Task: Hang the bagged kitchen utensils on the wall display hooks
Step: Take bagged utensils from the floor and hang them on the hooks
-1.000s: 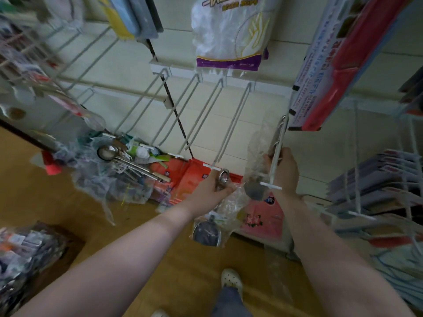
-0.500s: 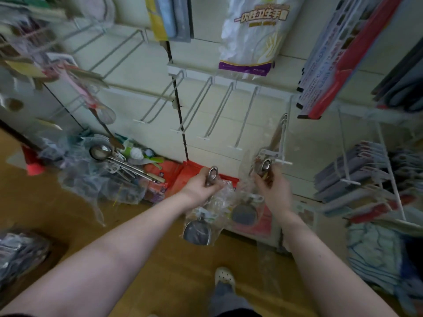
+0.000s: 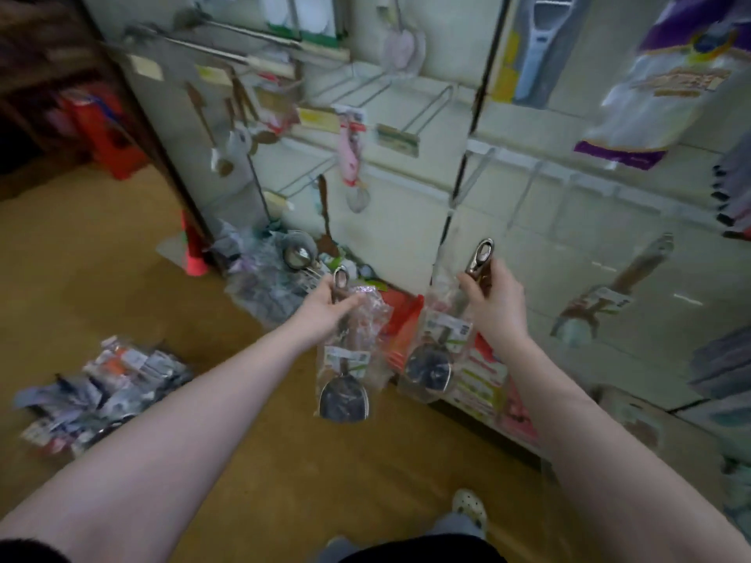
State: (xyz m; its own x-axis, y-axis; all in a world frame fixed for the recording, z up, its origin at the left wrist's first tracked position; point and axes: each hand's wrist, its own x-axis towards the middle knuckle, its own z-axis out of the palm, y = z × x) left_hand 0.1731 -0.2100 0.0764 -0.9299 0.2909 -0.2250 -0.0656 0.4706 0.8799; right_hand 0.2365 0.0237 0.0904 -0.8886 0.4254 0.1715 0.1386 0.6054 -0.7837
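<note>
My left hand (image 3: 327, 308) grips the metal handle of a bagged scoop (image 3: 345, 394) that hangs down in its clear bag. My right hand (image 3: 489, 296) grips the handle of a second bagged scoop (image 3: 430, 365), its looped end sticking up above my fingers. Both hang in front of the pale wall panel, below the wire display hooks (image 3: 422, 111). One more bagged utensil (image 3: 601, 302) hangs on the wall to the right of my right hand. The picture is blurred.
A heap of bagged utensils (image 3: 280, 274) lies on the floor against the wall, and another pile (image 3: 101, 384) lies at the left. Red packs (image 3: 402, 319) lean at the wall's foot. Bagged goods (image 3: 658, 87) hang at the upper right. My shoe (image 3: 469, 507) stands on the brown floor.
The view has swung left and up along the wall. My right hand has come away from the hook at the right with its bagged scoop; both hands now hold their scoops apart.
</note>
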